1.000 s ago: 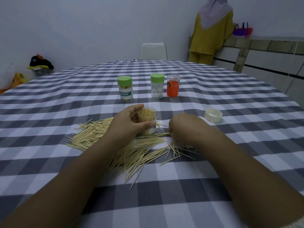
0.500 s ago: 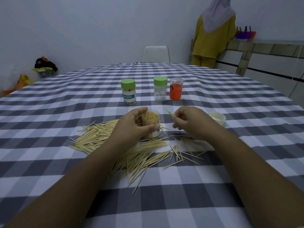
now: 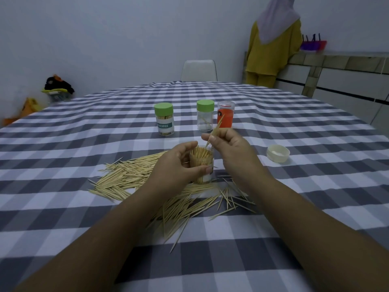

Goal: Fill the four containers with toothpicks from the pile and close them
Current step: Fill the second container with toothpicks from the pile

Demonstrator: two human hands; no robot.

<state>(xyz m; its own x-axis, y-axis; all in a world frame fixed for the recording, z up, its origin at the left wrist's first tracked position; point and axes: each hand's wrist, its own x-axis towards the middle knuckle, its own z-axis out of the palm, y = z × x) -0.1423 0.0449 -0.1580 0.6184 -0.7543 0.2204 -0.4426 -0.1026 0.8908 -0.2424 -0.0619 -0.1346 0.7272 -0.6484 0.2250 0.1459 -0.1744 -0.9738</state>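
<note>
An open clear plastic container [image 3: 201,164], packed with upright toothpicks, is gripped by the left hand [image 3: 176,168] at the table's centre, on the near pile of loose wooden toothpicks [image 3: 134,178]. A few toothpicks [image 3: 215,130] are pinched by the right hand [image 3: 229,148] just above its mouth. Farther off stand two green-lidded jars [image 3: 163,119] and an orange-labelled one [image 3: 225,114]; a white lid [image 3: 277,153] lies to the right on the grey checked tablecloth [image 3: 84,144].

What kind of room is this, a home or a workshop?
Most likely a home dining room or kitchen: a table under a checked tablecloth, a white chair at its far end, and a tiled counter along the right wall.
</note>
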